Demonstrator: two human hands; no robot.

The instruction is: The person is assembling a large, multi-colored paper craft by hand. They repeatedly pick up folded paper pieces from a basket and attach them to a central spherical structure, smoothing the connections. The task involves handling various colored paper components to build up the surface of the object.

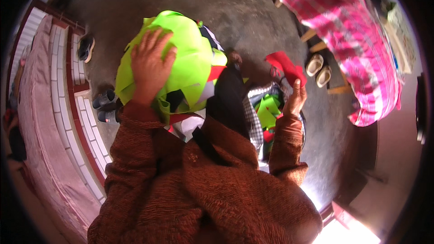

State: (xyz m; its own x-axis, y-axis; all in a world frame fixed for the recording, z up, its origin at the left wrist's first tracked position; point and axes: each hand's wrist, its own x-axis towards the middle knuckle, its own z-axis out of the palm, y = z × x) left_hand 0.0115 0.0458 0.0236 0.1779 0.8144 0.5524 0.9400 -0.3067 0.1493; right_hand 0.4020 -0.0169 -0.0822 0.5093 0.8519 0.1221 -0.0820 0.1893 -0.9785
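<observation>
My left hand [153, 65] lies with its fingers spread on a large heap of bright yellow-green cloth [187, 45]. Bits of red, grey and black cloth show at the heap's right side and underneath. On the right, my right hand [295, 99] pinches a piece of red cloth [285, 65], which sticks out past the fingertips. Below that hand stands an open checked bag [254, 119] holding yellow-green scraps [269, 110] and some red ones. My right forearm hides part of the bag.
A pink checked cloth [343, 31] covers a piece of wooden-legged furniture at the right, with a pair of pale clogs [323, 76] beside it. Dark shoes [107, 106] and another shoe [86, 49] sit along the white-brick base [86, 117] at left.
</observation>
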